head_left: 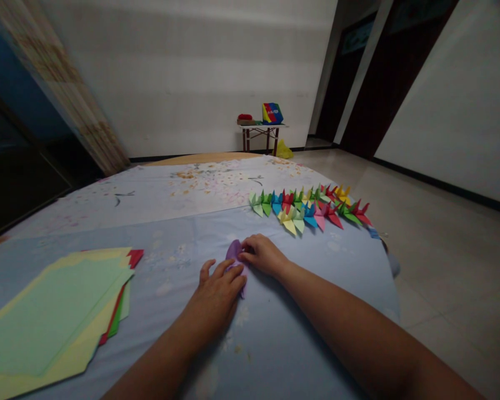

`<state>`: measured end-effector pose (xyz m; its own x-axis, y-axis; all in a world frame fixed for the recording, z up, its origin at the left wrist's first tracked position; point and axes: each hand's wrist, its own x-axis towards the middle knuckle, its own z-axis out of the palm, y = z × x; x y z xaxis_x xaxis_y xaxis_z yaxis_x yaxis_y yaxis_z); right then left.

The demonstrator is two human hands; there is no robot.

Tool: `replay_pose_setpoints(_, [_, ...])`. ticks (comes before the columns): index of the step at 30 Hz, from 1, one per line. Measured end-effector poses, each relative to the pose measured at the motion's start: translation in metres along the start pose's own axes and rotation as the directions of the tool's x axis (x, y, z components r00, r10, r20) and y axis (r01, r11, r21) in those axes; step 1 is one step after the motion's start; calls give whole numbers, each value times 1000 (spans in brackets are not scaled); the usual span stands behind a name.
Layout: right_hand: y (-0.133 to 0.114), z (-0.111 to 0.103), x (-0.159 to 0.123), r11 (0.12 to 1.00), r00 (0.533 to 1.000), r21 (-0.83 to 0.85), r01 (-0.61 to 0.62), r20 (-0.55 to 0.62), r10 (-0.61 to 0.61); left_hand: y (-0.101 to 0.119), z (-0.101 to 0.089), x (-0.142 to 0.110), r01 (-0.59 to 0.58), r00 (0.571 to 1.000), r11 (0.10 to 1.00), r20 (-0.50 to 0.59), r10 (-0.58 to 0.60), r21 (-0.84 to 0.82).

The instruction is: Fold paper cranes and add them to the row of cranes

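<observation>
A small folded piece of purple origami paper (234,250) stands partly hidden between my two hands on the blue cloth. My left hand (219,294) lies over its lower part, holding it with the fingers nearest my right hand, while the outer fingers are raised and spread. At the upper right edge of the paper, my right hand (262,254) is closed, thumb and fingertips pinching it. Beyond my right hand, folded paper cranes (289,220) in several colours stand in close rows.
On the left lies a stack of coloured paper sheets (62,311), pale green on top. A flowered tablecloth (150,191) covers the table's far half. Against the back wall stands a small table (261,127) with a colourful box (272,113). The table's curved edge is at right.
</observation>
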<state>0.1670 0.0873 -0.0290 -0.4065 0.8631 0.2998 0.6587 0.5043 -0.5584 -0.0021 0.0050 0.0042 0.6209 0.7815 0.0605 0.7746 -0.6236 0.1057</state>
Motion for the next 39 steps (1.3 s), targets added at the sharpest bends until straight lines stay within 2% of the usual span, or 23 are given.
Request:
replay_pose_setpoints(14, [-1,0,3,996,997,35,-79,2,79,3,3,1,12,1000,999,-17,-11,51])
replay_pose_setpoints(22, [0,-1,5,988,990,59,-139,31,138,3,4,3,19,1000,999,13,-20,46])
replay_pose_setpoints(29, [1,-1,6,982,990,124,-143,24,141,5,1,2,28,999,999,19,-29,36])
replay_pose_setpoints(35, [1,0,7,993,993,-7,-119,-2,119,6,1,5,35,999,999,39,-35,13])
replay_pose_setpoints(39, [2,1,6,992,993,-42,-117,-22,116,6,4,5,47,999,999,2,-47,13])
